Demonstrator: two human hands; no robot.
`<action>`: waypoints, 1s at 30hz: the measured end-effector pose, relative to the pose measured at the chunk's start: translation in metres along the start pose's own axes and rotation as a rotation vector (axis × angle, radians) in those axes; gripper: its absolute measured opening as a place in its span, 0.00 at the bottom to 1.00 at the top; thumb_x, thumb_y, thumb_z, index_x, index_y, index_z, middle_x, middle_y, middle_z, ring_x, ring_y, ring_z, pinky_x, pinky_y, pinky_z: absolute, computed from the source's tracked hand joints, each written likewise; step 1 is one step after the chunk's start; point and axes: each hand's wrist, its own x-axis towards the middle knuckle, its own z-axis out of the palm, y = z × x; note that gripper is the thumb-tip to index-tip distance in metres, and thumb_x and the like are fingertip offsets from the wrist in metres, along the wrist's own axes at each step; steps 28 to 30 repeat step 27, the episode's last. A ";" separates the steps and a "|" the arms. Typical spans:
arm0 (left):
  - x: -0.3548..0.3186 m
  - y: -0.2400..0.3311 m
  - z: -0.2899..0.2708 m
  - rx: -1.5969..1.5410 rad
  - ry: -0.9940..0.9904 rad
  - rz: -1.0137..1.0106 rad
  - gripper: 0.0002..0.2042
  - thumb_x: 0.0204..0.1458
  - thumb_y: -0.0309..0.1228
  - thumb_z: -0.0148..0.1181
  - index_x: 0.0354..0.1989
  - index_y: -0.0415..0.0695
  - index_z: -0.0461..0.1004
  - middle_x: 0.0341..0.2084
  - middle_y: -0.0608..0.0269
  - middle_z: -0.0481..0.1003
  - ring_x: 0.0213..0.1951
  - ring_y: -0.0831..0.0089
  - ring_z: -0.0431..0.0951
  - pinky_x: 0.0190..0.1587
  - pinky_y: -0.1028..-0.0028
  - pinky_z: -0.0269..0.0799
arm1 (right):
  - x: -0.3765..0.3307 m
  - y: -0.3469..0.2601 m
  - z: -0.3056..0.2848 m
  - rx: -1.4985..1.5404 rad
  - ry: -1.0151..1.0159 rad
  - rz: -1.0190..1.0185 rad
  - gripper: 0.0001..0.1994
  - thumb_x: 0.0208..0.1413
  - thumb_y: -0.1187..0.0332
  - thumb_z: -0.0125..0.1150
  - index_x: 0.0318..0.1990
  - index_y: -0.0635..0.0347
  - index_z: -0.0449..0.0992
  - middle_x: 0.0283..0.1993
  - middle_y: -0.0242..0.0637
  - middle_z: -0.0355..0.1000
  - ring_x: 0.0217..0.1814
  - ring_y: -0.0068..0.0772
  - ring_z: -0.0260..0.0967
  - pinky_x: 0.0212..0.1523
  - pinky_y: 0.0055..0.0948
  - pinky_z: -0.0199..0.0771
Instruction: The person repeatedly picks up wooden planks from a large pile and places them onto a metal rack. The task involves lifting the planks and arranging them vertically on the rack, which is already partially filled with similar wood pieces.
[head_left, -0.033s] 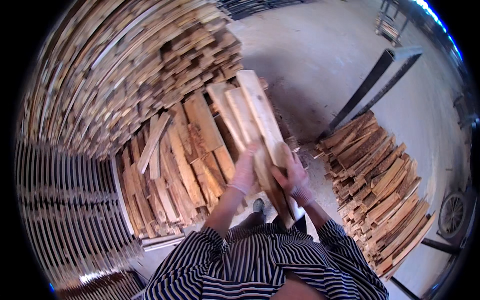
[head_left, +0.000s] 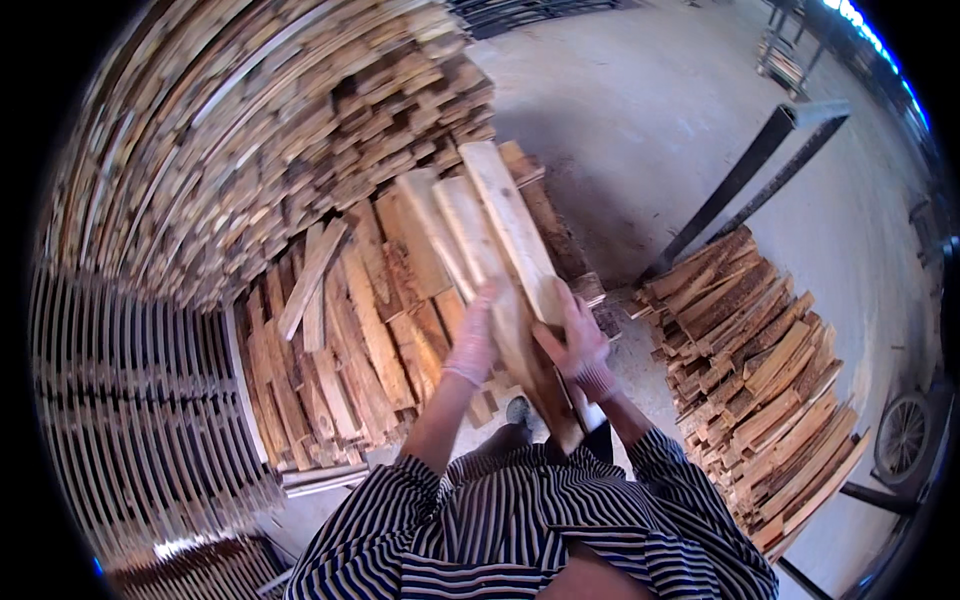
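I hold a bundle of several long pale wooden slats [head_left: 500, 240] in front of my chest, their far ends pointing up and to the left. My left hand [head_left: 472, 335], in a thin light glove, presses against the bundle's left side. My right hand [head_left: 578, 345], also gloved, wraps the right side near the lower end. Both hands grip the same bundle. Its bottom end reaches down to my striped shirt [head_left: 520, 530].
A loose heap of slats [head_left: 340, 350] lies beneath the bundle on the left. A tall stack of boards [head_left: 250, 130] rises behind it, with a slatted rack [head_left: 130, 400] at far left. On the right are another slat pile [head_left: 770, 390], dark metal beams [head_left: 740, 180] on concrete floor [head_left: 650, 100], and a wheel [head_left: 905, 435].
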 end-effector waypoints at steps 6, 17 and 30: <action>-0.059 0.092 -0.096 0.007 0.428 0.226 0.36 0.51 0.51 0.72 0.62 0.39 0.68 0.48 0.53 0.77 0.47 0.57 0.80 0.54 0.58 0.80 | 0.094 -0.010 0.110 -0.310 -0.116 0.066 0.34 0.64 0.50 0.55 0.75 0.48 0.57 0.64 0.53 0.68 0.68 0.53 0.65 0.61 0.52 0.72; -0.159 0.083 -0.276 -0.400 0.574 0.498 0.28 0.55 0.54 0.66 0.52 0.40 0.75 0.40 0.49 0.81 0.39 0.53 0.82 0.44 0.54 0.82 | 0.158 -0.174 0.237 -0.532 -0.463 -0.446 0.27 0.58 0.56 0.60 0.63 0.59 0.68 0.64 0.49 0.66 0.66 0.51 0.65 0.58 0.49 0.72; -0.171 0.044 -0.296 -0.602 0.578 0.513 0.43 0.47 0.62 0.70 0.63 0.43 0.66 0.52 0.53 0.76 0.51 0.53 0.79 0.56 0.51 0.78 | 0.230 -0.275 0.375 -0.783 -0.791 -0.815 0.23 0.72 0.58 0.43 0.73 0.30 0.63 0.79 0.48 0.53 0.80 0.56 0.49 0.74 0.70 0.48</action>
